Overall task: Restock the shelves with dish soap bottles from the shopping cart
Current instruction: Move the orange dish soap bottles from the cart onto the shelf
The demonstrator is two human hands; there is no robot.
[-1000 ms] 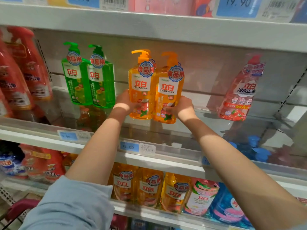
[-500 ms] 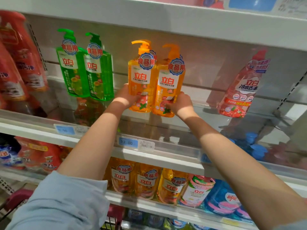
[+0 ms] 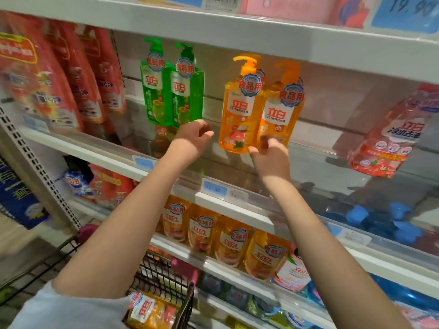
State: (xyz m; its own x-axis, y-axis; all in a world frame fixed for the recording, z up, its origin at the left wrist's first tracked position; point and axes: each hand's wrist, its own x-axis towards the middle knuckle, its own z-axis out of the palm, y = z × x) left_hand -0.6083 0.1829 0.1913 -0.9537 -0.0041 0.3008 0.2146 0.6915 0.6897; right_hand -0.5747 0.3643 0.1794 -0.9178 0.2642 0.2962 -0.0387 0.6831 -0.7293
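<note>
Two orange pump bottles of dish soap stand side by side on the middle shelf [image 3: 320,167], the left one [image 3: 240,115] touching the right one [image 3: 282,115]. My left hand [image 3: 193,138] hangs just left of them with loosely curled fingers and holds nothing. My right hand [image 3: 270,157] is below the right bottle, its blurred fingertips against the bottle's base and not wrapped round it. At the bottom, the wire shopping cart [image 3: 187,302] holds more orange soap bottles [image 3: 147,309].
Two green pump bottles [image 3: 173,91] stand left of the orange pair; red refill pouches [image 3: 59,79] hang further left. A pink-red bottle [image 3: 392,134] stands at the right, with bare shelf between. The shelf below is packed with orange bottles [image 3: 228,241]. A shelf edge [image 3: 285,39] runs close overhead.
Both hands gripped the orange bottles before. The left hand has let go and drawn left; the right has slipped down to the bottle's base. The view has swung left and down, showing the cart.
</note>
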